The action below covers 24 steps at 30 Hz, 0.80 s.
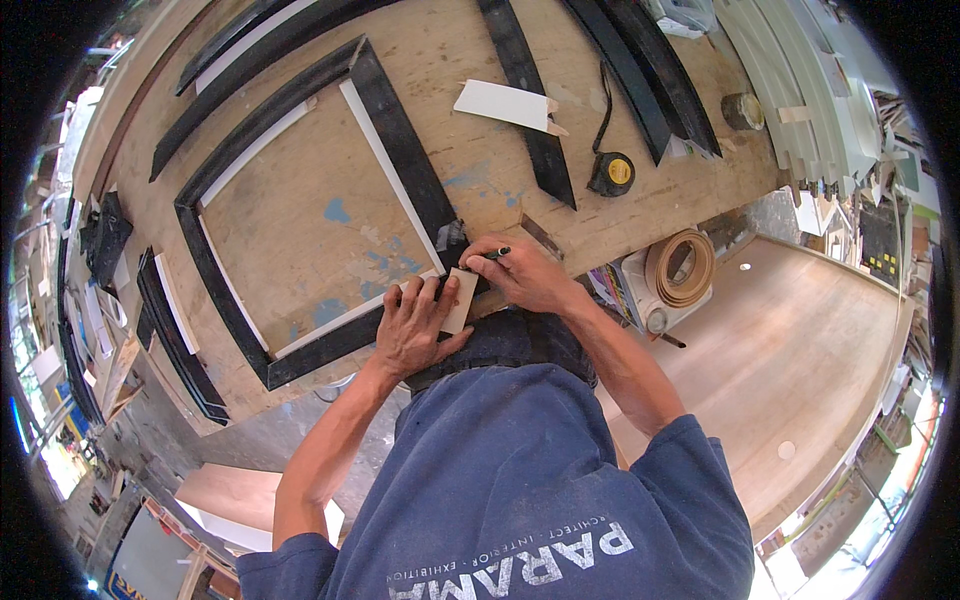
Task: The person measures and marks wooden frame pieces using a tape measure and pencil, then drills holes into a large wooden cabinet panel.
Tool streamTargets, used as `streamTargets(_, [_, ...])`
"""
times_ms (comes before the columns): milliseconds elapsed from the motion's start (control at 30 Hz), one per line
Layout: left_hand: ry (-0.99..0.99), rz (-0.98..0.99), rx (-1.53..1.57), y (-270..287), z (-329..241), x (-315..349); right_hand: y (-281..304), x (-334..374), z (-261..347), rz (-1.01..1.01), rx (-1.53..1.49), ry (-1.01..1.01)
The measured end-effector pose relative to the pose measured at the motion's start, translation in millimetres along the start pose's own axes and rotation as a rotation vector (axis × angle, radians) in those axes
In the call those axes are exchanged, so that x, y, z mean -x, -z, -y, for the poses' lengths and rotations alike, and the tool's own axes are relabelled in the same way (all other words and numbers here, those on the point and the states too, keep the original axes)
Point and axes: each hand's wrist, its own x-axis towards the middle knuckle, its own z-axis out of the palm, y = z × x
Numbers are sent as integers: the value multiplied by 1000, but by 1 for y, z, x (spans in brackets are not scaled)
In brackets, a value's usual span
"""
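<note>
A black frame (405, 140) with white strips along its inner edges lies on the wooden workbench. At its near right corner my left hand (413, 318) rests with fingers spread over the black bar. Its index finger and thumb hold down a small pale wooden piece (459, 302) against that corner. My right hand (528, 276) pinches a dark pencil or pen (493, 254) just beside the piece. The tip is hard to make out between the fingers.
Beyond the frame are a tape measure (612, 174), a white offcut (502, 103) and more black bars (528, 100). A roll of edging strip (680, 268) sits at the right, near a large wooden panel (770, 380). White boards (800, 90) are stacked at the far right.
</note>
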Motion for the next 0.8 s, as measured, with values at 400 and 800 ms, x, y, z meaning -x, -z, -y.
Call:
streamTargets(400, [4, 1, -2, 0, -1, -1, 1, -10, 5, 67, 13, 41])
streamTargets(800, [4, -11, 3, -1, -1, 0, 2, -13, 4, 104, 70, 3])
